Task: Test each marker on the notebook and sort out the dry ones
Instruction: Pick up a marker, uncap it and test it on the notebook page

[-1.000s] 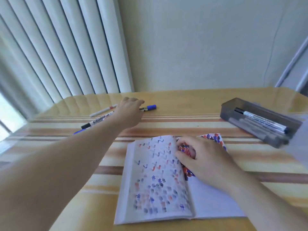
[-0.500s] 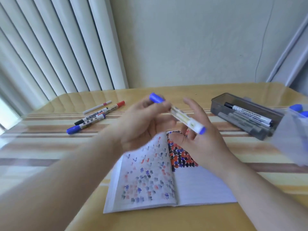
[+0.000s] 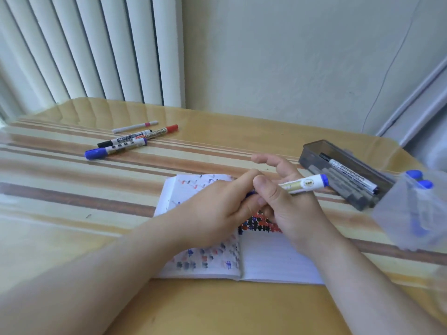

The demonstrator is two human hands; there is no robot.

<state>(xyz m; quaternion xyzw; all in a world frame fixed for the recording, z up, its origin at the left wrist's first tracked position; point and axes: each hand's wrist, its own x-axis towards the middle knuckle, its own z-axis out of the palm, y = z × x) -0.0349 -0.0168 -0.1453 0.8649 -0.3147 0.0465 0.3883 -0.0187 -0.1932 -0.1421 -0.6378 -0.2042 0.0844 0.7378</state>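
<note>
Blue whiteboard marker: we hold its barrel in our right hand, long axis pointing right; left hand pinches the cap end, centre frame.

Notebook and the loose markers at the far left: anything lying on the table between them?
Head view: nothing. Between the notebook and the loose markers there is only bare striped table.

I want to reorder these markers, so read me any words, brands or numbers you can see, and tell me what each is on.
"WHITEBOARD": black marker in the grey tray, seen upside down.
"WhiteBoard": red-capped marker on the table, partly hidden.
Blurred print: black-capped marker, blue-capped marker, blue marker in the hands.
Notebook: only ink marks.
</note>
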